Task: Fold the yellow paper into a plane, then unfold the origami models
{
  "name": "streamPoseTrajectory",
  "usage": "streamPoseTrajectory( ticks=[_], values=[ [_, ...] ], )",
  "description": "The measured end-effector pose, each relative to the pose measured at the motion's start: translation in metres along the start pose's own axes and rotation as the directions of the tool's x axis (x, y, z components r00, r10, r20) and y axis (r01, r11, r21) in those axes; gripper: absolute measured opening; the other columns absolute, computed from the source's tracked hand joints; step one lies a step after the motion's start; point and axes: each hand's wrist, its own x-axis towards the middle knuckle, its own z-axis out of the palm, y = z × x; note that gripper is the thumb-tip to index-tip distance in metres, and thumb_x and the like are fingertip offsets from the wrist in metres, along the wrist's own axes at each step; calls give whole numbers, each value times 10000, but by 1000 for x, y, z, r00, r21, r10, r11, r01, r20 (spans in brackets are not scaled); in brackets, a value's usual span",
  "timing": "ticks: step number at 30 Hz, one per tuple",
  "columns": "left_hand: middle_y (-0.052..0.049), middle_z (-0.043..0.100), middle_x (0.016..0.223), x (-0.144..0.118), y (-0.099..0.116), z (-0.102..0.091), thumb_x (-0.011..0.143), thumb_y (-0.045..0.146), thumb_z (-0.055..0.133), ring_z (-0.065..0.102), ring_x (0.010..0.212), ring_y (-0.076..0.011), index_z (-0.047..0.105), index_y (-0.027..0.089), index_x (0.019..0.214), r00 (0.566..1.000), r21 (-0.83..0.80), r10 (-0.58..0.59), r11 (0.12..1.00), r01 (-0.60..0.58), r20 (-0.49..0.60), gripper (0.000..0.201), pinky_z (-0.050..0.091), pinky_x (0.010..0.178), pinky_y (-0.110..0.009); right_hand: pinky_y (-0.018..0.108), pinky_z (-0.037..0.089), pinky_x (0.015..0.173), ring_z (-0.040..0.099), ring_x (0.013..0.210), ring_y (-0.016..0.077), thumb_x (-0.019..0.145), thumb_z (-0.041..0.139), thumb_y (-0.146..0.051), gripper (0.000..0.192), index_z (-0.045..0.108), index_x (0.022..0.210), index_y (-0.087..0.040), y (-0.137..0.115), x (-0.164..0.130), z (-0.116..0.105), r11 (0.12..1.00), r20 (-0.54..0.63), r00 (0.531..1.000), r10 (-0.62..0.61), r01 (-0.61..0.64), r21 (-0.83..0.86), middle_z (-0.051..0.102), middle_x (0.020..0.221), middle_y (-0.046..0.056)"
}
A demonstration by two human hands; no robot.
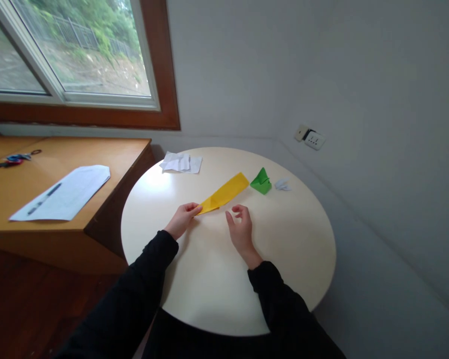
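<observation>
A long folded strip of yellow paper [226, 192] slants up to the right above the round white table [209, 289]. My left hand [182, 219] pinches its lower left end between thumb and fingers. Just below the strip and apart from it, my right hand [241, 228] has its fingers curled and a gap between thumb and fingertips, with nothing in it. Beyond the strip's right end lies a folded piece of green paper [261, 181]. Beside that is a small folded white paper [283, 185].
White paper sheets [181, 163] lie at the table's back left. On the wooden desk [127, 154] at left are a white sheet [78, 192], a dark pen [45, 198] and scissors [17, 158]. A wall socket [314, 140] sits behind, right of a window [97, 55].
</observation>
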Motion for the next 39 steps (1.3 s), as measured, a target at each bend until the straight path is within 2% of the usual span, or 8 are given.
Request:
streamPoseTrajectory(
  ticks=[3, 6, 11, 14, 19, 25, 34, 39],
  values=[
    [19, 570, 663, 10, -1, 19, 594, 431, 742, 496, 585, -83, 589, 163, 707, 999, -178, -3, 984, 13, 53, 328, 347, 556, -212, 330, 481, 706, 583, 792, 172, 756, 608, -388, 319, 507, 991, -198, 6, 7, 3, 931, 130, 972, 197, -227, 285, 599, 864, 36],
    [4, 593, 699, 17, -3, 40, 600, 382, 760, 531, 627, -91, 606, 162, 732, 990, -312, -11, 948, 55, 141, 299, 378, 594, -215, 332, 491, 700, 607, 774, 176, 744, 614, -423, 364, 543, 1018, -193, 9, 12, 4, 844, 258, 937, 236, -329, 423, 633, 838, 31],
    [-20, 613, 709, 23, -14, 62, 582, 296, 792, 544, 673, -102, 634, 128, 722, 968, -447, 9, 888, 108, 252, 270, 411, 677, -229, 316, 492, 665, 598, 749, 171, 743, 616, -418, 263, 591, 845, -177, 8, 16, -4, 873, 136, 961, 240, -275, 403, 640, 814, 36],
    [-26, 612, 705, 23, -22, 66, 617, 272, 780, 547, 687, -108, 640, 116, 720, 956, -483, 18, 865, 132, 294, 233, 424, 737, -250, 314, 496, 676, 594, 787, 173, 737, 634, -390, 263, 568, 876, -177, 6, 17, -6, 885, 68, 969, 239, -246, 394, 630, 850, 43],
    [-35, 615, 737, 21, -23, 66, 663, 267, 762, 553, 708, -113, 651, 110, 762, 936, -476, 14, 864, 165, 352, 216, 430, 744, -248, 309, 506, 689, 603, 852, 180, 755, 626, -356, 308, 521, 993, -191, 3, 17, -5, 880, 86, 963, 254, -267, 393, 621, 944, 60],
    [-36, 620, 784, 21, -21, 67, 648, 287, 779, 547, 726, -115, 661, 122, 807, 897, -384, -3, 903, 192, 442, 258, 426, 706, -236, 294, 510, 664, 607, 743, 152, 769, 597, -333, 273, 516, 993, -200, -2, 18, -9, 880, 85, 953, 289, -300, 368, 604, 810, 15],
    [-23, 610, 740, 18, -18, 70, 650, 333, 766, 526, 689, -118, 650, 130, 758, 898, -278, 8, 952, 128, 439, 258, 405, 700, -252, 285, 508, 649, 613, 727, 151, 762, 623, -353, 341, 506, 1045, -203, -7, 17, -10, 862, 128, 952, 279, -307, 403, 606, 814, 10],
    [-18, 586, 721, 16, -17, 71, 640, 342, 774, 503, 670, -110, 646, 129, 759, 897, -274, -2, 952, 137, 442, 275, 389, 669, -239, 275, 511, 630, 609, 705, 146, 762, 629, -368, 305, 519, 990, -199, -7, 17, -10, 858, 76, 951, 300, -304, 414, 596, 788, 3]
  ],
)
